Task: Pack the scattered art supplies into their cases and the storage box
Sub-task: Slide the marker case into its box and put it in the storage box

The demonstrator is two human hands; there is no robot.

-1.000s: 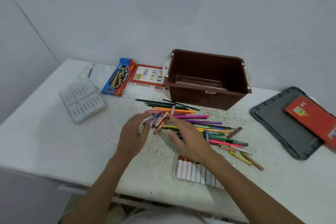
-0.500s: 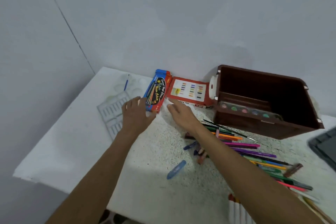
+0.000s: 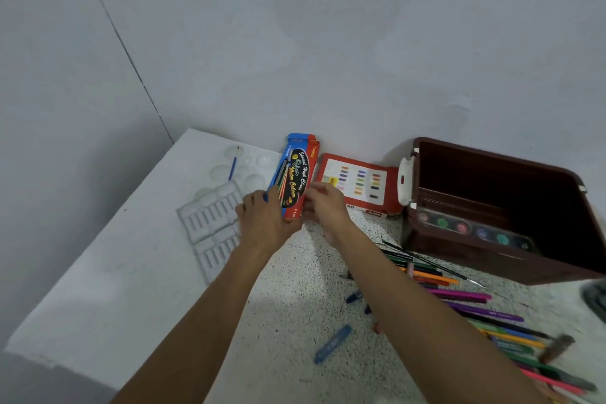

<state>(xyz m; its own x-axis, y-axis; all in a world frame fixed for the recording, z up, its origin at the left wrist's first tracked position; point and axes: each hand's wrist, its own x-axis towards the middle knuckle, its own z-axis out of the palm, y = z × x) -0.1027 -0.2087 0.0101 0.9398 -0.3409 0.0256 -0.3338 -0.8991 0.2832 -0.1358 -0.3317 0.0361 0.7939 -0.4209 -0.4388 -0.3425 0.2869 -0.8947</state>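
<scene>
A blue and red pen box (image 3: 296, 177) lies at the back of the white table (image 3: 108, 275). My left hand (image 3: 265, 221) grips its near left end, and my right hand (image 3: 323, 207) holds its right edge with curled fingers. A red pastel box (image 3: 360, 187) lies just right of it. The brown storage box (image 3: 505, 207) stands at the right with a paint strip (image 3: 475, 229) inside. Coloured pens (image 3: 485, 311) lie scattered at the lower right. A blue crayon (image 3: 333, 344) lies loose near the front.
A clear plastic insert tray (image 3: 213, 226) lies left of my left hand. Behind it sits a white palette (image 3: 226, 170) with a blue brush (image 3: 233, 163) on it. The wall runs close behind the boxes. The table's left edge drops off at the lower left.
Both hands left the pen pile, reached to the back of the table and took hold of the blue and red pen box. The view swung left.
</scene>
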